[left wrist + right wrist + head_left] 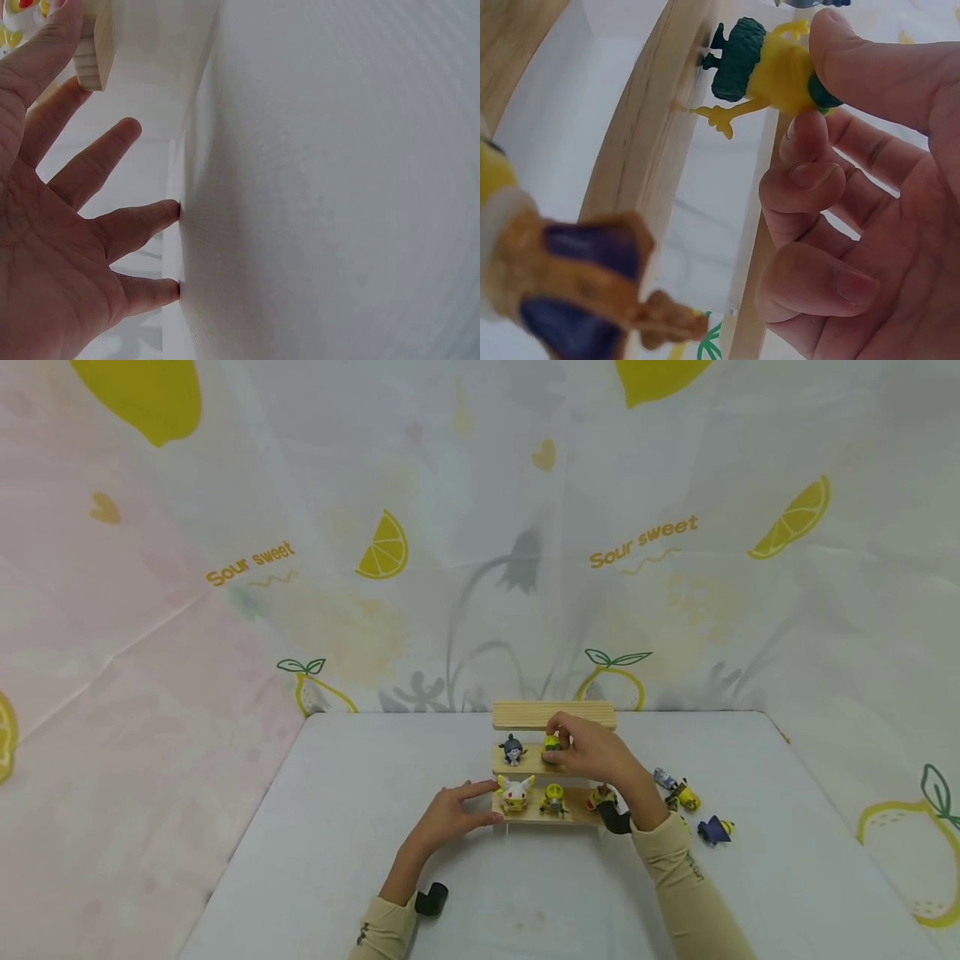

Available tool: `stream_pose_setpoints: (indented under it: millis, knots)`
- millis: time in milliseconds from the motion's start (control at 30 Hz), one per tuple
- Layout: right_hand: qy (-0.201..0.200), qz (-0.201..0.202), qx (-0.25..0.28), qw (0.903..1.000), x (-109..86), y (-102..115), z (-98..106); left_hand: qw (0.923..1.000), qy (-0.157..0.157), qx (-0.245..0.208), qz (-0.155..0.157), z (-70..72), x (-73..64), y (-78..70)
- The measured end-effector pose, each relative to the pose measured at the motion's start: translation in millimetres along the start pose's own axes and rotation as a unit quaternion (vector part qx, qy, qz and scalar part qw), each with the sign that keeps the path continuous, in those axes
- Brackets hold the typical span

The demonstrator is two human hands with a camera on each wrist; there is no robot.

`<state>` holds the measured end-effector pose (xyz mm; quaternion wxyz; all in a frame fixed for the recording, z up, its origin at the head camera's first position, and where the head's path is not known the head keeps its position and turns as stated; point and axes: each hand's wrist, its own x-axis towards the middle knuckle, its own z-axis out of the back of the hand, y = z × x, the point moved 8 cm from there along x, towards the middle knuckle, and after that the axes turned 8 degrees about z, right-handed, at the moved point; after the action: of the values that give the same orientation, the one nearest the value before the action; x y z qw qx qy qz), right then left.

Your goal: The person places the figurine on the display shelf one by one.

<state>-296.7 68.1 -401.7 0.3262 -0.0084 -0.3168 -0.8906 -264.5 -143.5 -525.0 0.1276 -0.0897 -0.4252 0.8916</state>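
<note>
A small yellow figurine [780, 71] in a green grass skirt is pinched at its head by my right hand [592, 750], thumb against fingers. Its feet meet the middle board of a three-step wooden display stand [553, 716]. To its left on that step stands a grey-hooded figurine [512, 750]. My left hand [448, 814] holds the left end of the bottom step, with thumb and index finger on opposite edges; the other fingers [139, 229] spread out, two tips against the white tabletop. On that step stand a white-and-yellow eared figurine [515, 795] and a yellow round-faced one [553, 799].
A brown figurine with purple patches [577, 281] stands at the bottom step's right end, partly covered by the black wrist camera [615, 818]. Several loose figurines [684, 794] lie on the white table [322, 793] right of the stand, including one in a purple cape [714, 831]. A lemon-print curtain hangs behind.
</note>
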Motion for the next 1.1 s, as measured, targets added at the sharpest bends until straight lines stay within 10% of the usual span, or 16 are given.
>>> stream_pose_setpoints:
  millis: [1100]
  knots:
    - [0.008, -0.012, -0.005, 0.9999, -7.5, -0.8, -0.8, 0.9999, -0.006, 0.007, -0.005, -0.1, -2.0, -3.7]
